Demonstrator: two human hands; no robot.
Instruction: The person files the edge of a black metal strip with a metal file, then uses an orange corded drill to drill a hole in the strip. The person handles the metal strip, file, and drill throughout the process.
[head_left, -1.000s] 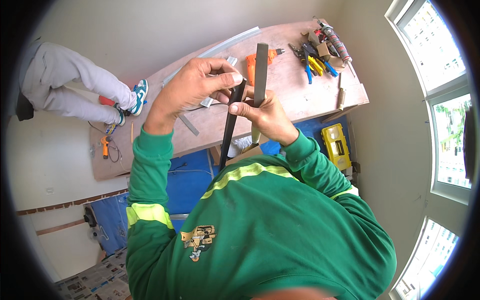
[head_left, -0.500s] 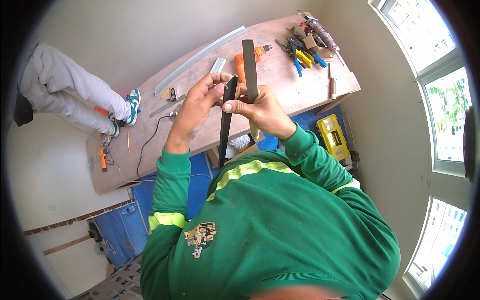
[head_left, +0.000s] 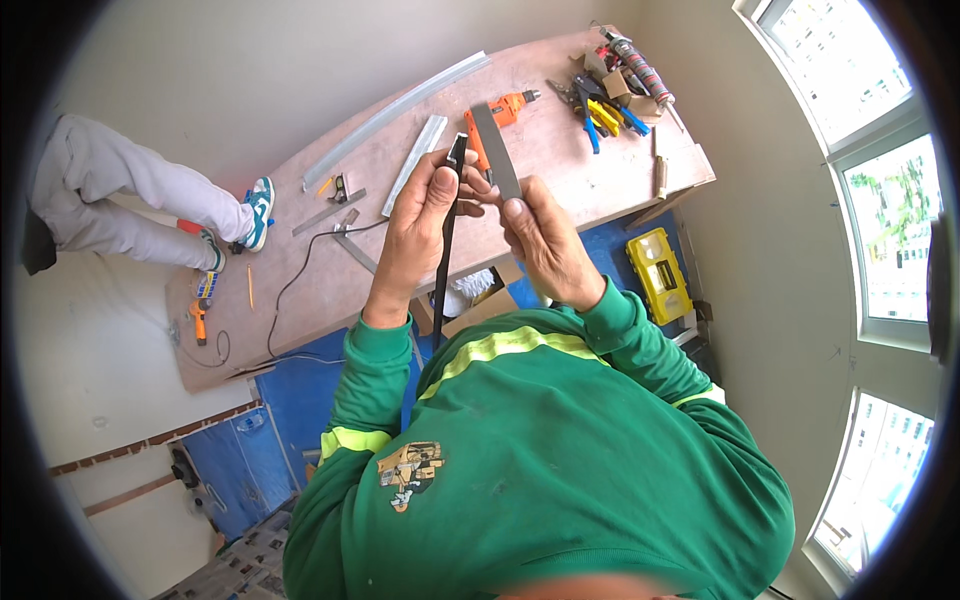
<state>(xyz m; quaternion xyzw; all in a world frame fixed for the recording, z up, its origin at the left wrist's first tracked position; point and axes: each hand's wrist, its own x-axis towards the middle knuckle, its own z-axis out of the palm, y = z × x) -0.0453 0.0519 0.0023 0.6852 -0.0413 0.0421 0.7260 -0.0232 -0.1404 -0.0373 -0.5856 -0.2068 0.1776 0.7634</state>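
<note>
My left hand (head_left: 418, 222) is closed on a long, narrow black strip (head_left: 448, 235), its thumb pressed along the upper part. The strip stands nearly upright before my chest, with a pale cut end at its top. In my right hand (head_left: 556, 245) is a flat grey file (head_left: 494, 150), gripped low with the thumb on its face. The file leans a little left and lies just right of the strip's top; whether they touch I cannot tell. The file's handle is mostly hidden behind my right hand. Beyond both hands lies an orange drill (head_left: 514, 106).
The wooden workbench (head_left: 560, 165) carries a long metal channel (head_left: 390, 118), a shorter channel (head_left: 415, 165), several hand tools (head_left: 600, 112), a sealant tube (head_left: 642, 70) and a cord (head_left: 300, 268). A yellow toolbox (head_left: 660, 275) sits below right. Another person's legs (head_left: 150, 180) are at the left.
My right hand has come away from the strip, and the file has dropped lower and tipped left. My left hand has shifted slightly right and down the view with the strip.
</note>
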